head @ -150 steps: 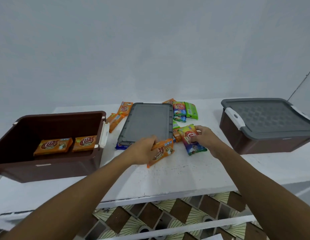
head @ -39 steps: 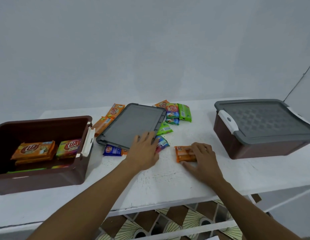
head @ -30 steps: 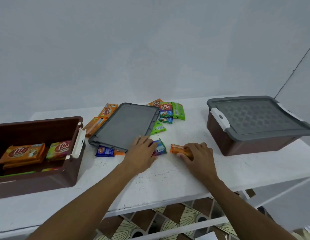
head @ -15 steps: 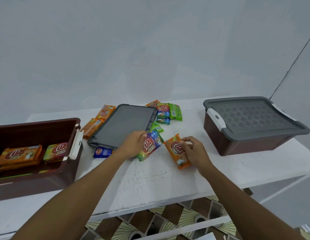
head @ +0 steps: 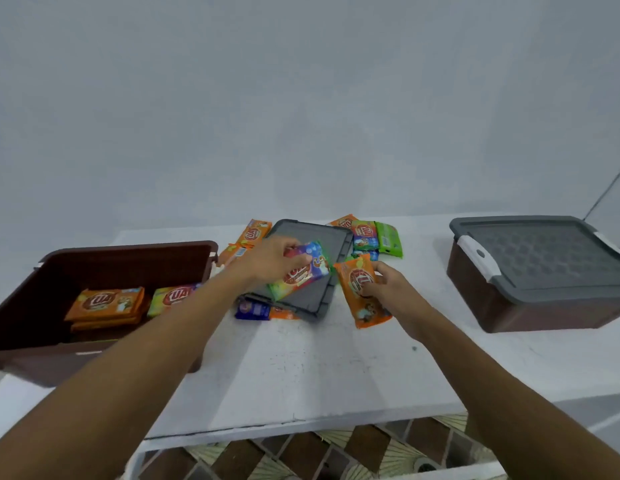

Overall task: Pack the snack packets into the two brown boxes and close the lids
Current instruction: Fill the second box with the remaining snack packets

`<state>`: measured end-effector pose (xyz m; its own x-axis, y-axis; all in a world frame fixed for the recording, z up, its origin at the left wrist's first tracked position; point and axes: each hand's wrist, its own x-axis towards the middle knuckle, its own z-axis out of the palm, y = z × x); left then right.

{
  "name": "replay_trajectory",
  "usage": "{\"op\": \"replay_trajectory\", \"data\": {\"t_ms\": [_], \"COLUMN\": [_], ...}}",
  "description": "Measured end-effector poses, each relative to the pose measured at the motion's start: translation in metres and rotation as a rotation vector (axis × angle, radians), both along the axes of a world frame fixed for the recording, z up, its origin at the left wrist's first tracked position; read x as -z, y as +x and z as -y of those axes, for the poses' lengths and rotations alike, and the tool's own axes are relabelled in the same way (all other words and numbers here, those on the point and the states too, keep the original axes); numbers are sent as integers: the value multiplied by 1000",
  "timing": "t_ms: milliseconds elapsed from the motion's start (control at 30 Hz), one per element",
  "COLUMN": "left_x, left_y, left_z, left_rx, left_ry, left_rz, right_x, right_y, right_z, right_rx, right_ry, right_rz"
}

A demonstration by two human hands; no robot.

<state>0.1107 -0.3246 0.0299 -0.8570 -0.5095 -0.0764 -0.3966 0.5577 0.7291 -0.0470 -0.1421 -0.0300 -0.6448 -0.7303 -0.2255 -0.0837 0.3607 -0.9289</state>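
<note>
Left hand (head: 272, 261) curls fingers and thumb round a multicolour packet (head: 303, 273) and holds it clear above the loose grey lid (head: 315, 296). Right hand (head: 391, 289) pinches an orange packet (head: 362, 292) by its upper half. The lower end hangs just above the table (head: 301, 375), beside the lid's right edge. Both packets are mid-table, between the two boxes.

Open brown box (head: 128, 247), left end of the table: holds a short stack of orange packets (head: 106, 303) with a boxed multicolour packet (head: 171, 296) beside it. Floor space remains.

Closed brown box (head: 509, 313), right end of the table: its fitted grey lid (head: 537, 258) is on. Contents not visible.

Loose on the table:
- Two orange packets (head: 255, 233) by the loose lid's far-left corner.
- A far cluster (head: 365, 233), including a green packet (head: 390, 239), toward the far edge.
- A blue packet (head: 253, 309) tucked under the lid's near edge.

Judgement: roughly halfway. The right box looks finished and the left box is partly filled. Remaining: put in the two held packets, then the loose ones, then fit and latch the loose lid.
</note>
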Motion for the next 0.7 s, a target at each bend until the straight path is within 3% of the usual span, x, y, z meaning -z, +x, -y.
{"op": "replay_trajectory", "data": {"t_ms": [233,400,533,633,700], "left_x": [-49,-63,-44,-16,3], "left_y": [80,161,216,239,245], "left_z": [60,118,165,182,186], "left_rx": [-79,-13,99,220,300], "left_ry": [55,37,34,27,-36], "left_rz": [-58,114,293,404,504], "right_x": [-60,-101,-116,-106,-89], "right_y": [62,125,175,208,226], "right_z": [65,125,176,210,224], "right_rx": [-201,-376,-545,-803,-993], "right_ry": [39,39,92,292,460], "right_rz": [-57,-86,-356,-716,-818]}}
